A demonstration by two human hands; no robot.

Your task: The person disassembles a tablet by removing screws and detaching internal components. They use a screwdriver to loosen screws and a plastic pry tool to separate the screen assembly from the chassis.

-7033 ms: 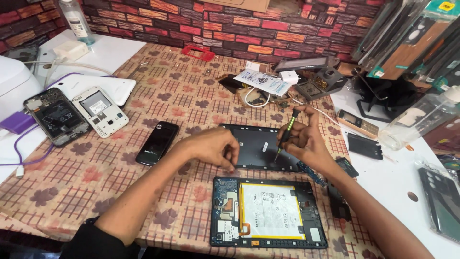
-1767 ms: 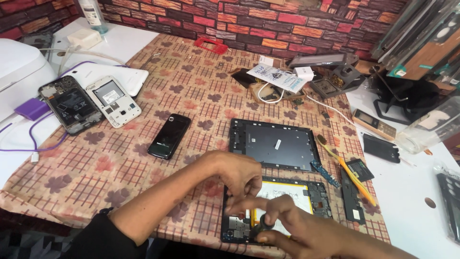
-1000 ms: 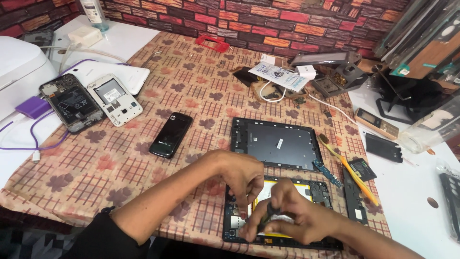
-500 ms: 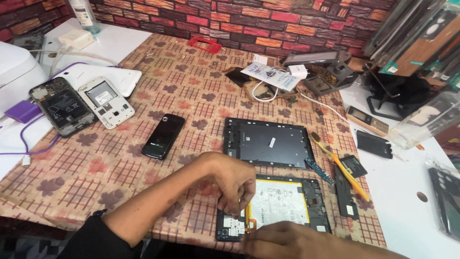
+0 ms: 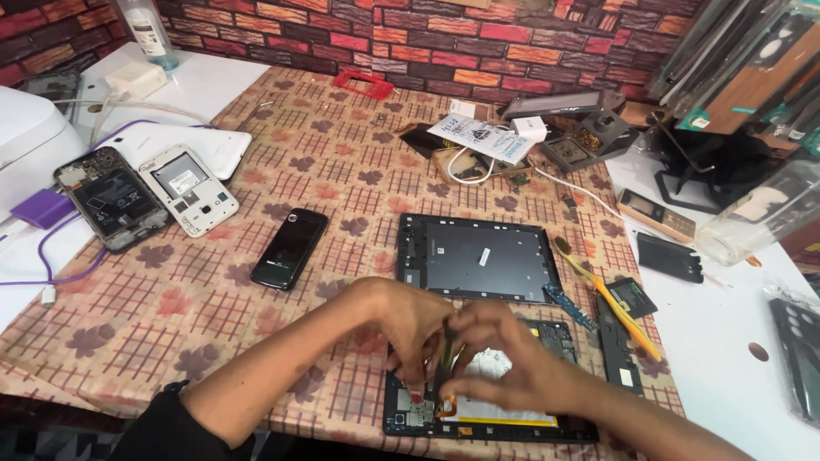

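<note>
Both hands have closed in together since half a second ago: my right hand (image 5: 512,363), then low at the frame's edge, now sits over the open tablet (image 5: 491,418) beside my left hand (image 5: 414,329). Right fingers pinch a thin dark tool (image 5: 446,354), upright over the tablet's board; left fingertips press down on that board, grasping nothing I can see. This tablet lies nearest, at the cloth's (image 5: 213,299) front edge, flat, with a pale battery. Just beyond lies one matte black back cover (image 5: 478,259). Farther left: one glossy black phone (image 5: 289,248), then two opened phones (image 5: 145,192).
</note>
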